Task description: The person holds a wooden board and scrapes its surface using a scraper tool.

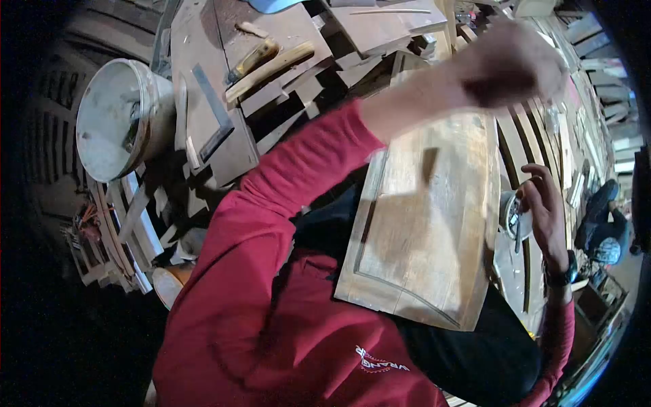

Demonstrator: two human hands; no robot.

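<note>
Left hand (519, 68) blurs past the panel (434, 224), grip unclear; one brush from the unclenched right hand (548, 216) could tip the cup (504, 211).

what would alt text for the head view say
A wooden panel lies before someone in a red top. One blurred hand is near its far end; the other hand, with a dark watch, is near a small container. Around are wood pieces and a white bucket.
</note>
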